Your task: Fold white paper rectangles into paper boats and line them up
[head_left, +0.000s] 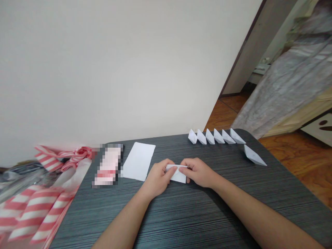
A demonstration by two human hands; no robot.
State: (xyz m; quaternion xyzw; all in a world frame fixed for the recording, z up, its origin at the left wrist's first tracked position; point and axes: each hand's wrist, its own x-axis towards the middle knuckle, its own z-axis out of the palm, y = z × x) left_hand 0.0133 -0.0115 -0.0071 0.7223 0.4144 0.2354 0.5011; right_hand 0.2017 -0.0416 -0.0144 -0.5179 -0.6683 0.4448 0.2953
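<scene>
Pinching the folded paper (179, 177) from both ends, left hand (158, 177) at its 9 o'clock, right hand (199, 172) at 3, long edge between.

From here I see a home: striped cloth (33, 211) left of the worktop (166, 221), curtain (290, 69) and wood floor (298, 159) right.

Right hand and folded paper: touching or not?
Touching. The head view shows the right hand gripping the folded paper at its right end, thumb laid over its face.
</scene>
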